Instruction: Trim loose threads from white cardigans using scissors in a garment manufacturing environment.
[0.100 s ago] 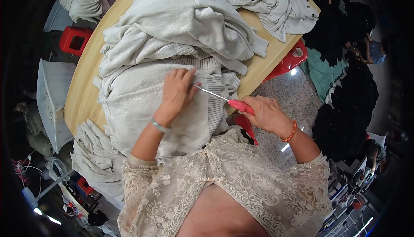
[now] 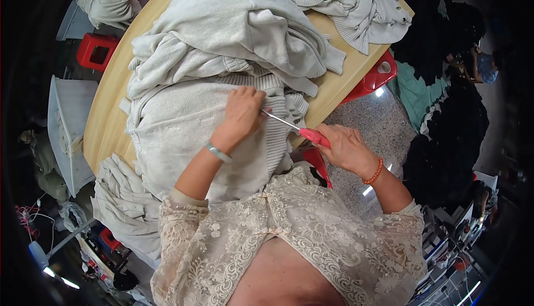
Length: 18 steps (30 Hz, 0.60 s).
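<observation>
Right of centre in the frame, the grip of the right hand (image 2: 346, 146) is clasping a red-handled tool (image 2: 312, 136). Its thin shaft is slanting toward the upper left, its tip lying by the fingers of the left hand (image 2: 243, 112). That nearer hand is resting on a pale knit garment (image 2: 183, 122), beside its ribbed band (image 2: 276, 136), on the table (image 2: 105, 105); whether its grip is pinching anything is not showing clearly.

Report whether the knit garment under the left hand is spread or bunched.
Mostly spread: the knit garment lies broad and fairly smooth beneath the left hand, its ribbed band laid flat.
</observation>
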Tool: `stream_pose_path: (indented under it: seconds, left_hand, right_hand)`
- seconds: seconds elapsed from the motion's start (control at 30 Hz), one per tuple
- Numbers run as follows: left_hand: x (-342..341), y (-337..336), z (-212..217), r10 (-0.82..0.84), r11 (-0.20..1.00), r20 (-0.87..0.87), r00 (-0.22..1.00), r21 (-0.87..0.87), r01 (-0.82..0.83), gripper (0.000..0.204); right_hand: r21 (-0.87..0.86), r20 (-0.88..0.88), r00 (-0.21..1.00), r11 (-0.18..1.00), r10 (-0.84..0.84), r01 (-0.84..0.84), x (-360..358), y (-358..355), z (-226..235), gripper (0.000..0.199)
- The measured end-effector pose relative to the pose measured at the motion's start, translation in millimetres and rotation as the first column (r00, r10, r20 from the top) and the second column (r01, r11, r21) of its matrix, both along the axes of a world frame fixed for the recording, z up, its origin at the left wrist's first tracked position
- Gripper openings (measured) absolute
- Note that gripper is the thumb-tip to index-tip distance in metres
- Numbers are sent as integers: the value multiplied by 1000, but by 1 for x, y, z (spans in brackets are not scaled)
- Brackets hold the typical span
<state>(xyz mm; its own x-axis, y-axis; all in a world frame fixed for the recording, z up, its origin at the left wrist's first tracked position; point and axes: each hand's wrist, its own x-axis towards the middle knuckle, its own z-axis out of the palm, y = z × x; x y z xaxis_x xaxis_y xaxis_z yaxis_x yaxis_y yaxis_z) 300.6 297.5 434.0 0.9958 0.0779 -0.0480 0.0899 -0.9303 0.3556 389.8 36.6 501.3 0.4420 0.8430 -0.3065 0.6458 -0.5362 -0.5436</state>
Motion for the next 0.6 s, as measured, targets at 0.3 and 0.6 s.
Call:
stream_pose_path:
  seconds: [0.3, 0.6]
  left_hand:
    - [30, -18, -55, 94, 934, -180, 979, -324, -149, 21]
    - [27, -6, -51, 296, 506, -199, 934, -797, -330, 31]
  right_hand:
    - [-283, 27, 995, 954, -95, 99, 7, -34, -8, 27]
    - [-124, 57, 998, 991, -36, 43, 4, -15, 1, 29]
